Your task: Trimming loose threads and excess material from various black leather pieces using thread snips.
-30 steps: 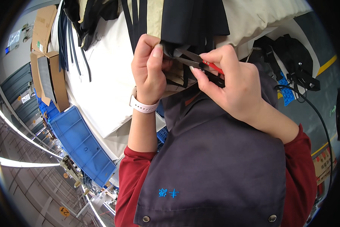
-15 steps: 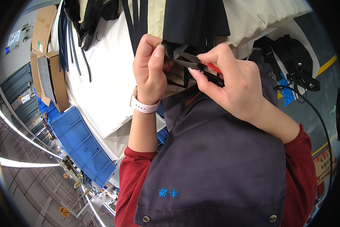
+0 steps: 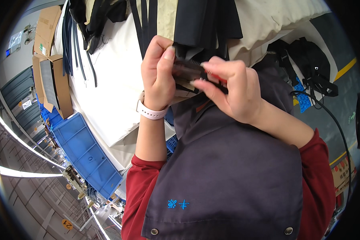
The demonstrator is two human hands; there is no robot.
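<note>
My left hand (image 3: pixel 160 72), with a pale watch band at the wrist, pinches the edge of a black fabric piece (image 3: pixel 194 24) between thumb and fingers. Held in my right hand (image 3: pixel 238 88) is a pair of thread snips (image 3: pixel 218 78) with red and black handles. Motion smears the snips' blades, which lie just right of my left fingertips, at the fabric's lower edge. Whether the blades touch the fabric I cannot tell. Black straps (image 3: pixel 144 24) and cream cloth hang beside the piece.
A white-covered table (image 3: pixel 104 100) spreads to the left, with dark strips (image 3: pixel 74 44) along its far side. Beyond its edge are an open cardboard box (image 3: pixel 64 86) and a blue crate (image 3: pixel 88 150). At right, a black bag (image 3: pixel 312 60) and a cable (image 3: pixel 336 116) lie near the floor.
My right hand has shifted slightly left with the snips, whose blades have gone from apart and sharp to blurred. The left hand stays nearly in place on the fabric.
</note>
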